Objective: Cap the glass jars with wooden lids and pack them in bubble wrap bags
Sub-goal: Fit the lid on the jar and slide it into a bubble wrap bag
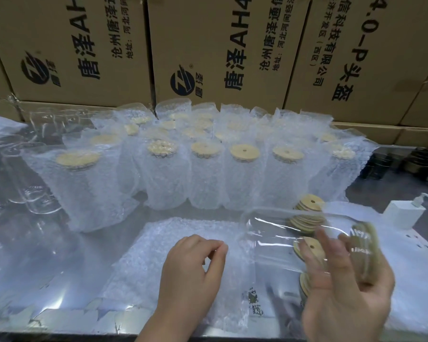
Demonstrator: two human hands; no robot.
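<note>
1. Left hand [190,265]: the grip is narrow, thumb and forefinger pinching the top bag [183,233] of a flat pile on the surface [35,280].
2. Right hand [344,292]: blurred, its grip holds a jar [282,233] at the capped end.
3. The jar lies sideways in the air, just right of the bag pile, with its lid [363,253] on and facing right.
4. Loose lids [307,213] are stacked behind the jar.
5. Packed jars [163,174] stand upright in rows behind the pile, with empty jars [30,183] to their left.
6. Cartons [220,45] line the back, and a charger [403,213] sits at the right.
</note>
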